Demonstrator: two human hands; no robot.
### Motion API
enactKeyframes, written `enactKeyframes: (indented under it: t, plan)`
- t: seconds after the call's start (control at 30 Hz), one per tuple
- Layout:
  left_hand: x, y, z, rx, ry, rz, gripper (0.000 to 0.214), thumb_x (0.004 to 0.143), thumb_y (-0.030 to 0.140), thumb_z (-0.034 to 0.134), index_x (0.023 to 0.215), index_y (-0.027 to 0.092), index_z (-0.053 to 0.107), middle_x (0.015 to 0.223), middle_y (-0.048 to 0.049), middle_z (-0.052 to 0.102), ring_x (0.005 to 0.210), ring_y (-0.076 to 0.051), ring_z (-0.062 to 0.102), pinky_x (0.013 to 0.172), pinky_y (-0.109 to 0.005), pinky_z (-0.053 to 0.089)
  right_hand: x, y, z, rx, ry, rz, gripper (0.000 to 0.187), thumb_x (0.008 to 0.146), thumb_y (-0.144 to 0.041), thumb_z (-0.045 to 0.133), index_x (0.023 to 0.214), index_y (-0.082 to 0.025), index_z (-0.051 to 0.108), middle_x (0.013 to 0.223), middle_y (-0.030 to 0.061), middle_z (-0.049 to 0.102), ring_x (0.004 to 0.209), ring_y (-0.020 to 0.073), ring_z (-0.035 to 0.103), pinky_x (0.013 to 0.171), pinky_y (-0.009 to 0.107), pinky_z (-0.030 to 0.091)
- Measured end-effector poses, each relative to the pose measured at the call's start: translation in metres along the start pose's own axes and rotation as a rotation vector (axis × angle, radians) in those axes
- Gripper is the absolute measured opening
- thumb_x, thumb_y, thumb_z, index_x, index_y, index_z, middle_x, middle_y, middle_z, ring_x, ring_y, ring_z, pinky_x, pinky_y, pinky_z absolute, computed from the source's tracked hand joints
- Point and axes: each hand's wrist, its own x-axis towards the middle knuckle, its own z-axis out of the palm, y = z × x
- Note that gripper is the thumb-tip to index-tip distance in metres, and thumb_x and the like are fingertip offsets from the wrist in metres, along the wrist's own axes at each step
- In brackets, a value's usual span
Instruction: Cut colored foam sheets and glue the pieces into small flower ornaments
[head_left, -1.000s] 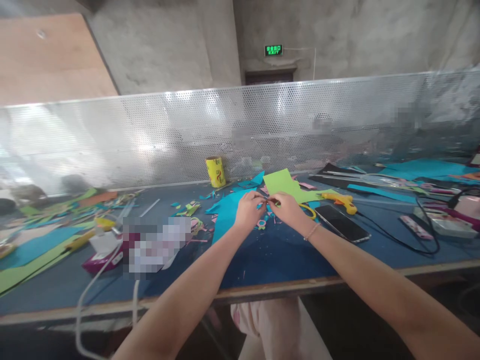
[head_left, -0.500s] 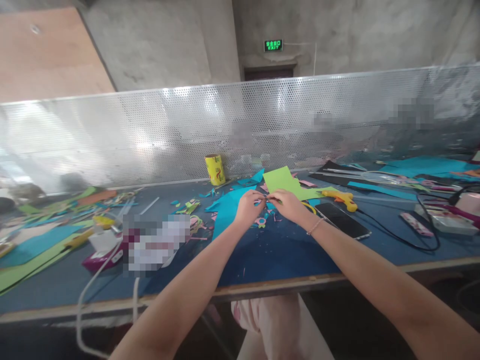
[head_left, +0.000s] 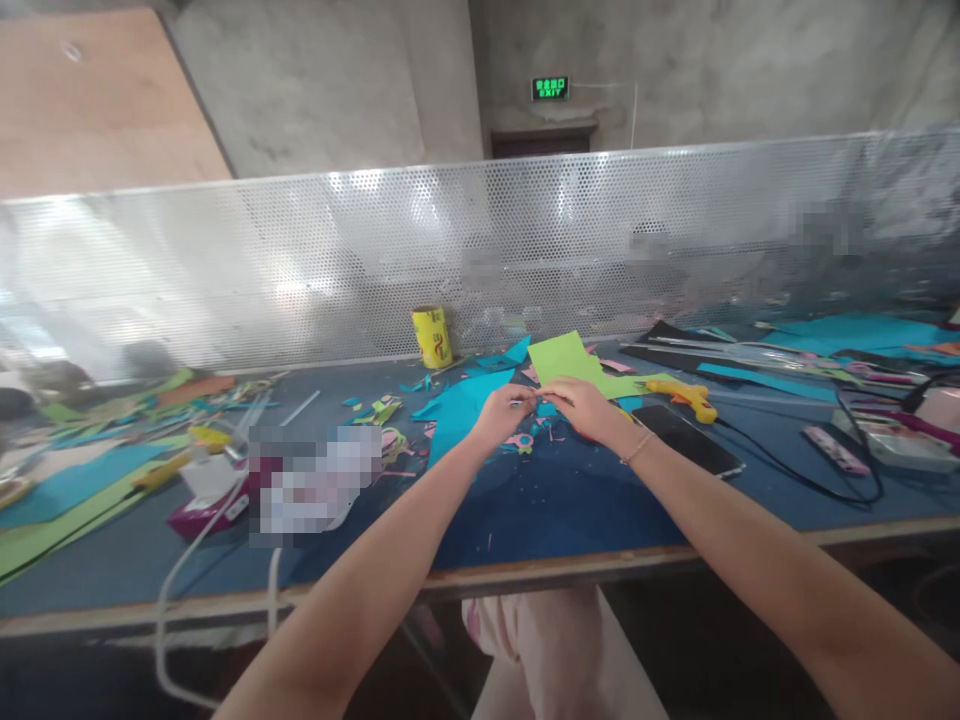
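My left hand (head_left: 501,412) and my right hand (head_left: 576,402) meet fingertip to fingertip over the middle of the table. The fingers of both are pinched together; whatever lies between them is too small to make out. Blue paper (head_left: 463,408) spreads on the table beside and behind my left hand. Just beyond my right hand lies a lime green sheet (head_left: 564,358). Small pink, green and blue scraps (head_left: 523,441) are scattered under the hands. Part of a phone (head_left: 688,442) shows past my right wrist.
A yellow glue gun (head_left: 688,399) with a black cable lies on the right. The yellow roll (head_left: 432,338) stands by the perforated metal panel (head_left: 360,270). On the left are a purple power strip (head_left: 210,515) with white cords, a blurred-out object (head_left: 319,485) and coloured paper strips.
My hands stay together with fingertips pinched, and have shifted only slightly. The whole view has moved a little; nothing on the table has visibly changed place.
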Motion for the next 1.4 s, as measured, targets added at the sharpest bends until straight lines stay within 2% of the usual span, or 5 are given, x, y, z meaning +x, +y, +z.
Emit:
enactKeyframes:
  t: [0.17, 0.47, 0.7, 1.17, 1.4]
  plan:
    - [0.0, -0.001, 0.001, 0.109, 0.062, 0.052, 0.013, 0.071, 0.019, 0.051, 0.069, 0.017, 0.063, 0.084, -0.0039, 0.062, 0.082, -0.015, 0.056, 0.073, -0.027, 0.044, 0.001, -0.004, 0.005, 0.011, 0.018, 0.115, 0.019, 0.079, -0.022, 0.046, 0.087, -0.017, 0.063, 0.087, 0.0061, 0.064, 0.08, 0.0154, 0.058, 0.071, 0.027, 0.044]
    - [-0.007, 0.003, -0.002, 0.621, 0.191, 0.27, 0.012, 0.073, 0.025, 0.053, 0.072, 0.023, 0.065, 0.093, -0.003, 0.059, 0.095, -0.02, 0.046, 0.083, -0.037, 0.034, 0.002, -0.008, 0.017, 0.168, 0.075, 0.392, 0.019, 0.075, -0.028, 0.048, 0.073, -0.014, 0.061, 0.066, 0.0027, 0.063, 0.061, 0.0127, 0.057, 0.057, 0.023, 0.043]
    - [-0.009, 0.007, -0.004, 0.707, 0.159, 0.344, 0.014, 0.076, 0.025, 0.049, 0.076, 0.023, 0.063, 0.095, -0.0031, 0.058, 0.095, -0.019, 0.044, 0.084, -0.037, 0.031, 0.003, -0.01, 0.018, 0.136, 0.08, 0.303, 0.014, 0.074, -0.019, 0.049, 0.075, -0.015, 0.062, 0.075, 0.0043, 0.066, 0.069, 0.0136, 0.059, 0.064, 0.024, 0.045]
    - [-0.006, 0.002, 0.0, 0.583, 0.172, 0.231, 0.014, 0.075, 0.026, 0.052, 0.076, 0.022, 0.065, 0.09, -0.0028, 0.061, 0.091, -0.019, 0.047, 0.079, -0.034, 0.034, 0.001, -0.001, 0.012, 0.065, 0.074, 0.138, 0.013, 0.074, -0.015, 0.05, 0.083, -0.015, 0.06, 0.083, 0.0062, 0.063, 0.075, 0.0137, 0.059, 0.068, 0.026, 0.046]
    - [-0.008, 0.004, -0.001, 0.646, 0.169, 0.261, 0.015, 0.076, 0.027, 0.05, 0.075, 0.023, 0.064, 0.091, -0.0026, 0.06, 0.092, -0.019, 0.046, 0.081, -0.036, 0.032, 0.001, -0.002, 0.018, 0.083, 0.092, 0.24, 0.014, 0.072, -0.016, 0.052, 0.082, -0.016, 0.062, 0.077, 0.0054, 0.066, 0.072, 0.015, 0.061, 0.066, 0.025, 0.047]
